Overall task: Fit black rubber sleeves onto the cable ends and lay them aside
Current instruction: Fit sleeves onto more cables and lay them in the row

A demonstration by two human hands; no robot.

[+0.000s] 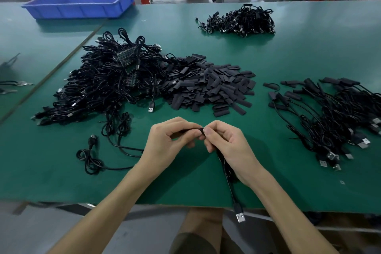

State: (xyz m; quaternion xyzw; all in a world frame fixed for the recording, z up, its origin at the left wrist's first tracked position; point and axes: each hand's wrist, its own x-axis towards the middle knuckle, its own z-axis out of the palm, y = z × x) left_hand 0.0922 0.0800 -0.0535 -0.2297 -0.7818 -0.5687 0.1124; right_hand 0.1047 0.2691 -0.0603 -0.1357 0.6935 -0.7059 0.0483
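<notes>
While both hands meet just above the mat (185, 183), here's what we see. Our left hand (171, 142) has thumb and fingers curled, pinching a sleeve (190, 130) that lies level and points right. Our right hand (228, 142) is curled round a cable (227, 175), fingertips pinching its upper end right at the sleeve's mouth. We can't tell whether the end is inside the sleeve; the fingers hide the joint. The cable runs down under the right palm and off the near table edge, and its plug (240, 215) hangs past the edge.

- Sleeve pile (214, 86): centre of the mat, beyond the hands, loose flat black pieces.
- Raw cables (107, 80): big tangle to the left, touching the sleeve pile.
- Loose cable (115, 140): coiled on the mat near the left forearm.
- Sleeved cables (334, 113): spread at right, sleeved ends pointing left, well apart from the hands.
- Far heap (241, 20): more black cables towards the back.
- Blue tray (82, 4): back left corner.
</notes>
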